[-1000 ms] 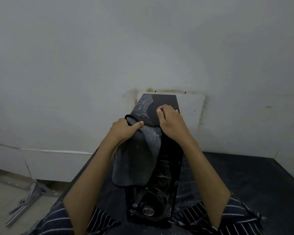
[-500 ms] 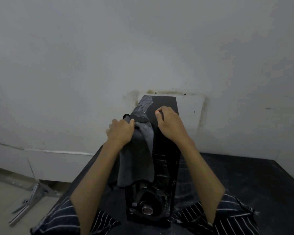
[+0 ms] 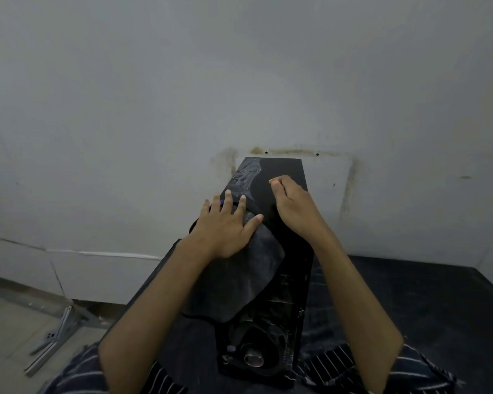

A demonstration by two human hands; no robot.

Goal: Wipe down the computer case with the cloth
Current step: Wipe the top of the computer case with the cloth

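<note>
Two hands, one cloth, one case: wipe under way on the top panel

Two hands on one computer case (image 3: 282, 172), which stands upright on the dark counter (image 3: 410, 302), just below both sets of fingers.

Change: a second ago the left hand (image 3: 225, 223) bunched the cloth (image 3: 248, 274) in curled fingers; now the left fingers (image 3: 225, 200) lie straight and spread, pressing the cloth's upper edge flat to the case's top panel. Judged meaning: gripping has given way to a wiping stroke.

Right hand (image 3: 293, 206): fingers curled, knuckles up, resting on the dry side of the panel and steadying the case; it holds nothing visible.

Water droplets (image 3: 246, 177): many, in one patch just beyond the left fingertips, unwiped.

Cloth: one, grey, hanging from under the left palm down the case's left side.

Striped sleeves: two. Metal bracket (image 3: 57, 331) on the floor: one.
</note>
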